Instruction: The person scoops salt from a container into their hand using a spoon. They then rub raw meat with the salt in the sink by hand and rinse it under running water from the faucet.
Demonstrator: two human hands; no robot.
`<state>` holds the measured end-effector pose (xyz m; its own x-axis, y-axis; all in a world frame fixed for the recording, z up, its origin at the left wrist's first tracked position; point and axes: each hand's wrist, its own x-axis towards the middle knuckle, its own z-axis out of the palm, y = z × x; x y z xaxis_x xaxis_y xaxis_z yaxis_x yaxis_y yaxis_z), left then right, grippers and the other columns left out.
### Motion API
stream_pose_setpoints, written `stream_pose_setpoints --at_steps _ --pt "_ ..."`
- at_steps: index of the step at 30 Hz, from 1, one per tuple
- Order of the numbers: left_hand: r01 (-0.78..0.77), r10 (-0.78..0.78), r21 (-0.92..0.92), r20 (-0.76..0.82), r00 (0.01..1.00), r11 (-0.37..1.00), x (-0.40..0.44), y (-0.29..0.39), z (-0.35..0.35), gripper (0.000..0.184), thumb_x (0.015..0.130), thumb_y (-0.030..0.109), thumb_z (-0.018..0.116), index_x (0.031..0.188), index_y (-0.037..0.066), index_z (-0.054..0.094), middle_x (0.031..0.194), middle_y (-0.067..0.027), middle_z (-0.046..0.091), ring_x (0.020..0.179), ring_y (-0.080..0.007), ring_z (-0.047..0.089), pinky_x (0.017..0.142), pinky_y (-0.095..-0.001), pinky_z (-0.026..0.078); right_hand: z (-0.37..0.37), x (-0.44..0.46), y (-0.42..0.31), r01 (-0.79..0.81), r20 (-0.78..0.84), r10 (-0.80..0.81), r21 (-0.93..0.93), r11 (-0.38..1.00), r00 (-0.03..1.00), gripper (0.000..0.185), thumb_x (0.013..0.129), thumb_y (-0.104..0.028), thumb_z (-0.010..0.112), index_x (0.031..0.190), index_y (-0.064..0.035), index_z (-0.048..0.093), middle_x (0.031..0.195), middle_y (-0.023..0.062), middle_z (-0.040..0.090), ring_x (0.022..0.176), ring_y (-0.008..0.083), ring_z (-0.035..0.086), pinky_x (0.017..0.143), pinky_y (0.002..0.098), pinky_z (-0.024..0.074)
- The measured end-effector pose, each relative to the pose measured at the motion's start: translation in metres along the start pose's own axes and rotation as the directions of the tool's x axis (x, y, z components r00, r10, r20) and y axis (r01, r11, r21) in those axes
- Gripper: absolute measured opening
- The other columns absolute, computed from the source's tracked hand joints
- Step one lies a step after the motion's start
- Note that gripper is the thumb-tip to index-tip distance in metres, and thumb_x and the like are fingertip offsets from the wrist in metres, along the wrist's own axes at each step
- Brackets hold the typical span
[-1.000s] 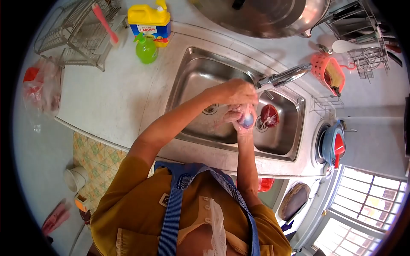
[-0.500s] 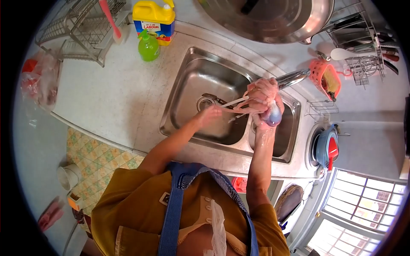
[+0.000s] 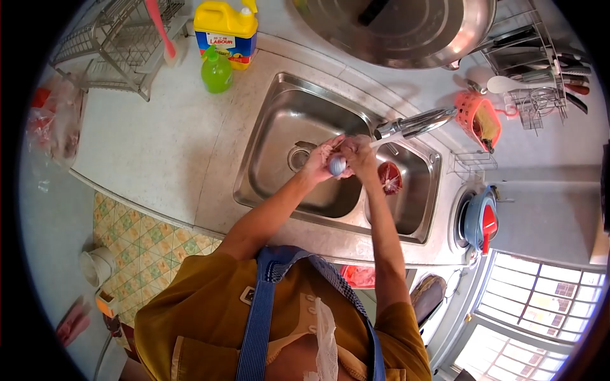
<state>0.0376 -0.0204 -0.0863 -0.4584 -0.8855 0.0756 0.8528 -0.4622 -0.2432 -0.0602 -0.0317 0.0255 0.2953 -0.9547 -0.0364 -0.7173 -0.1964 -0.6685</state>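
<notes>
My left hand (image 3: 319,160) and my right hand (image 3: 359,156) are together over the large sink basin (image 3: 270,117), near the divider. Between them they grip a piece of raw offal (image 3: 337,166), wet and pinkish, with a rounded blue-grey bulge facing me. My fingers cover most of it, so its full shape is hidden. Just right of my right hand is the chrome faucet (image 3: 419,124), with a whitish streak, perhaps water, at its mouth. In the small basin lies a dark red item in clear plastic (image 3: 390,178), partly behind my right forearm.
Behind the sink stand a large steel lid (image 3: 394,32) and a pink basket (image 3: 478,119). Knives (image 3: 575,82) hang in a rack at far right. A green pump bottle (image 3: 216,71) and a yellow jug (image 3: 223,32) stand at back left. A wire dish rack (image 3: 121,47) is further left.
My right hand has lowered the offal leftward and toward me, and my left hand has joined it. Long pale strands stretched between the hands are gone from view. The red item now shows.
</notes>
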Motion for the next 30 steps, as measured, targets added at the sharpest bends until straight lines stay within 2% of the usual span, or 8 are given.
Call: stream_pose_setpoints --at_steps 6,10,12,14,15,21,25,30 --pt "-0.070 0.086 0.197 -0.075 0.994 0.978 -0.009 -0.020 0.042 0.030 0.086 0.026 0.044 0.105 0.006 0.056 0.103 -0.0060 0.059 0.097 -0.0215 0.055 0.090 -0.0332 0.040 0.039 -0.030 -0.058 0.045 -0.362 -0.346 -0.632 0.774 0.866 0.031 0.077 -0.023 0.060 0.096 -0.0007 0.050 0.090 0.0203 0.051 0.087 0.0325 0.050 0.074 0.0418 0.0399" --pt "-0.057 0.175 0.513 -0.186 0.967 0.857 -0.008 -0.020 0.050 0.031 0.090 0.026 0.046 0.115 0.007 0.049 0.108 -0.0053 0.056 0.095 -0.0171 0.056 0.083 -0.0308 0.045 0.033 0.006 -0.016 -0.099 -0.490 0.156 0.141 0.985 0.857 0.029 0.076 -0.026 0.060 0.091 -0.0025 0.053 0.092 0.0119 0.054 0.088 0.0273 0.054 0.074 0.0397 0.0416" --pt "-0.123 0.357 0.777 -0.138 0.924 0.617 0.008 -0.031 0.044 0.031 0.088 0.028 0.044 0.108 0.005 0.052 0.105 -0.0055 0.057 0.096 -0.0188 0.055 0.084 -0.0304 0.043 0.045 0.022 0.048 -0.090 -0.194 0.387 0.792 0.605 0.901 0.021 0.080 -0.023 0.055 0.090 -0.0049 0.054 0.084 0.0043 0.057 0.081 0.0178 0.057 0.069 0.0323 0.0455" --pt "-0.031 0.475 0.988 0.099 0.874 -0.148 0.009 -0.024 0.047 0.036 0.088 0.032 0.040 0.093 -0.001 0.055 0.093 -0.0092 0.061 0.091 -0.0238 0.057 0.076 -0.0329 0.043 0.044 0.006 0.036 -0.015 -0.100 0.346 0.949 0.314 0.933 0.022 0.081 -0.025 0.053 0.091 -0.0057 0.054 0.086 0.0043 0.058 0.081 0.0176 0.057 0.071 0.0321 0.0463" --pt "-0.031 0.479 0.988 0.100 0.872 -0.149 0.011 -0.021 0.047 0.036 0.088 0.032 0.040 0.093 -0.001 0.055 0.093 -0.0092 0.061 0.091 -0.0238 0.057 0.076 -0.0329 0.043 0.042 -0.004 0.026 0.021 -0.016 0.280 1.000 -0.016 0.960 0.023 0.083 -0.027 0.051 0.092 -0.0065 0.054 0.087 0.0042 0.059 0.081 0.0175 0.058 0.073 0.0318 0.0470" --pt "0.112 0.230 0.487 0.191 0.954 -0.866 0.007 -0.035 0.091 0.030 0.081 0.026 0.049 0.086 -0.002 0.057 0.075 -0.0202 0.061 0.081 -0.0340 0.061 0.066 -0.0457 0.045 0.037 -0.035 0.018 -0.059 0.175 0.303 0.933 -0.356 0.937 0.043 0.088 -0.040 0.041 0.112 -0.0063 0.053 0.111 0.0109 0.057 0.105 0.0250 0.052 0.093 0.0392 0.0392" --pt "0.298 0.363 0.227 0.350 0.864 -0.927 0.028 -0.073 0.013 0.029 0.077 0.028 0.052 0.085 0.002 0.060 0.084 -0.0118 0.062 0.081 -0.0297 0.060 0.075 -0.0408 0.045 0.046 -0.031 0.030 0.021 0.045 0.214 0.955 -0.296 0.976 0.042 0.089 -0.038 0.039 0.115 -0.0059 0.050 0.115 0.0140 0.053 0.110 0.0291 0.048 0.095 0.0431 0.0369" --pt "-0.059 -0.071 -0.065 0.197 0.978 -0.996 0.018 -0.063 0.092 0.023 0.073 0.026 0.056 0.080 0.006 0.065 0.079 -0.0122 0.064 0.074 -0.0311 0.061 0.073 -0.0483 0.042 0.062 -0.021 0.066 0.023 -0.020 0.140 0.999 -0.026 0.990 0.040 0.090 -0.036 0.040 0.116 -0.0063 0.048 0.112 0.0137 0.054 0.109 0.0284 0.048 0.094 0.0435 0.0375"
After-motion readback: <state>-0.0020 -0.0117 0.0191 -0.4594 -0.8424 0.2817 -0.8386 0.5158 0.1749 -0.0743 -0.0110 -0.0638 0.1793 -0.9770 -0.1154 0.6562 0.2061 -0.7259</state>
